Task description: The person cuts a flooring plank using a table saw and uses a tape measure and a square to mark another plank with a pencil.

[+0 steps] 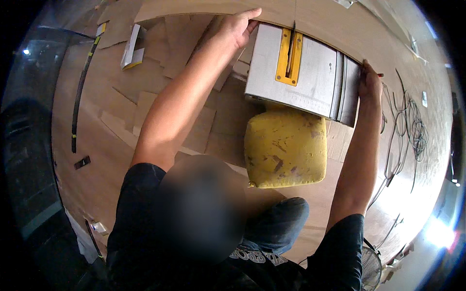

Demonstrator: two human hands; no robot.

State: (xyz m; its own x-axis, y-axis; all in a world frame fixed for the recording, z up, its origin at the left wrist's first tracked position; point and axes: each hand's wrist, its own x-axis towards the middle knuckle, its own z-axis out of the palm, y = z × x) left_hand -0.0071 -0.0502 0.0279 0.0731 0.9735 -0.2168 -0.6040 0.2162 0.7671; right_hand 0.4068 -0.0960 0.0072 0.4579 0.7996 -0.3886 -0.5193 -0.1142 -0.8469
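My left hand [240, 30] grips the near edge of a long light-brown board [320, 22] at the top, its fingers curled round the edge. Farther right, my right hand [370, 82] holds that edge too, beside the right side of a grey table saw [264, 63]. The board lies across the far part of the saw top, where a dark blade shows at its edge, in line with the yellow slotted insert [280, 63]. Below the saw is a scuffed yellow cushion [286, 148], near my bent knee.
Cardboard sheets [150, 111] cover the floor. At the left are a black strip with yellow marks [80, 97], a white-and-yellow folded piece [130, 51] and a small dark object [82, 162]. Coiled cables [416, 136] lie at the right, and a fan [370, 266] stands at bottom right.
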